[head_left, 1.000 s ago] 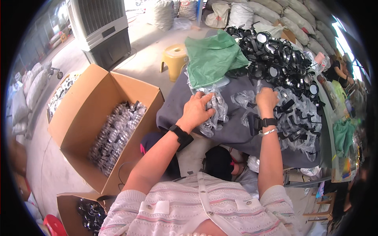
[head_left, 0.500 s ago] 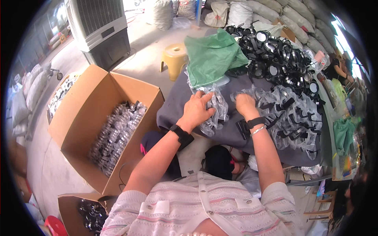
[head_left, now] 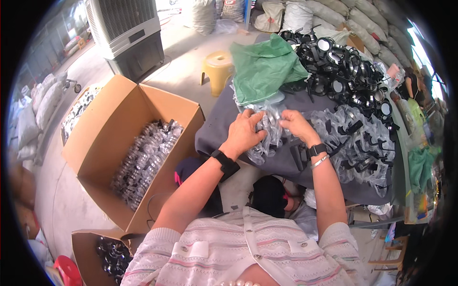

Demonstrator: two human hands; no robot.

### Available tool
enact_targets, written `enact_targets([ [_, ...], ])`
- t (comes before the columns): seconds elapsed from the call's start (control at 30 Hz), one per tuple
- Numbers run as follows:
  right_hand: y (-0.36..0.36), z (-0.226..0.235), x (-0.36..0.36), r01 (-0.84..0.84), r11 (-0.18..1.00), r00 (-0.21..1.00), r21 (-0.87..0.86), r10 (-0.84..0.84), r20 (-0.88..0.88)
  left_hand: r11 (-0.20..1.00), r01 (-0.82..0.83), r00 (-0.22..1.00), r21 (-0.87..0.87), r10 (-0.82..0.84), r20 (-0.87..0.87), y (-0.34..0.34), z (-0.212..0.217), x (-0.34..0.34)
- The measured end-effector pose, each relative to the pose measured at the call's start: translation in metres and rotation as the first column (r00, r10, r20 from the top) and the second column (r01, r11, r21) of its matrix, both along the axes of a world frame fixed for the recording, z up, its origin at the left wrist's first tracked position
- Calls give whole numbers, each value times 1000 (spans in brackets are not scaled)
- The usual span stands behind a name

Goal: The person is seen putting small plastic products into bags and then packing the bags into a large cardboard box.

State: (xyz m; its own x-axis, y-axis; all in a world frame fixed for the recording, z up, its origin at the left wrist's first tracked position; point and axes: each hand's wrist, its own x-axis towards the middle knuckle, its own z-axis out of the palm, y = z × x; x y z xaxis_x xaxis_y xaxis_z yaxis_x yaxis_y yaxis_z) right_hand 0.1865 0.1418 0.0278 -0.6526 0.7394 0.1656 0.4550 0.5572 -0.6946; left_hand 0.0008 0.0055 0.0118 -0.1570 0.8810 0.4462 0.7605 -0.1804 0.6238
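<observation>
On the dark grey cloth-covered table, a row of parts in clear plastic bags (head_left: 270,125) lies between my two hands. My left hand (head_left: 245,132) is curved round the row's left side, thumb toward me and fingers over the far end. From the right, my right hand (head_left: 299,126) reaches in with fingers pinched at the row's edge, on a bagged part that is mostly hidden. To the right of it spreads a heap of bagged parts with black straps (head_left: 355,143). A green cloth sack (head_left: 267,69) lies just beyond the row.
Loose black rings with straps (head_left: 341,71) are heaped at the far right of the table. An open cardboard box (head_left: 102,138) of bagged parts stands at left; a second box (head_left: 86,252) holds black parts. Beyond are a yellow stool (head_left: 218,71) and an air cooler (head_left: 126,38).
My right hand has moved left from the edge of the bagged heap to the row beside my left hand. My left hand stays on the row. The whole view has shifted slightly.
</observation>
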Motion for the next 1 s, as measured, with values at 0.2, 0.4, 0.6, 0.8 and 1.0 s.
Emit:
enact_targets([
  [0.2, -7, -2, 3, -272, 767, 939, -581, 79, -335, 999, 14, 1000, 42, -15, 22, 1, -8, -6],
  [0.4, -11, -9, -9, -313, 793, 947, -522, 219, -234, 982, 74, 991, 175, -93, 99, 3, -14, -11],
  [0.6, -24, -4, -15, -334, 856, 932, -395, 237, -273, 999, 50, 997, 18, -49, -53, -8, 6, -14],
  [0.8, -17, -12, -5, -327, 878, 943, -350, 278, -185, 954, 4, 987, -300, -51, -151, 2, 18, -4],
  [1.0, -8, -11, -18, -337, 919, 940, -205, 315, -135, 965, 65, 998, -253, -61, 25, 6, 9, -11],
])
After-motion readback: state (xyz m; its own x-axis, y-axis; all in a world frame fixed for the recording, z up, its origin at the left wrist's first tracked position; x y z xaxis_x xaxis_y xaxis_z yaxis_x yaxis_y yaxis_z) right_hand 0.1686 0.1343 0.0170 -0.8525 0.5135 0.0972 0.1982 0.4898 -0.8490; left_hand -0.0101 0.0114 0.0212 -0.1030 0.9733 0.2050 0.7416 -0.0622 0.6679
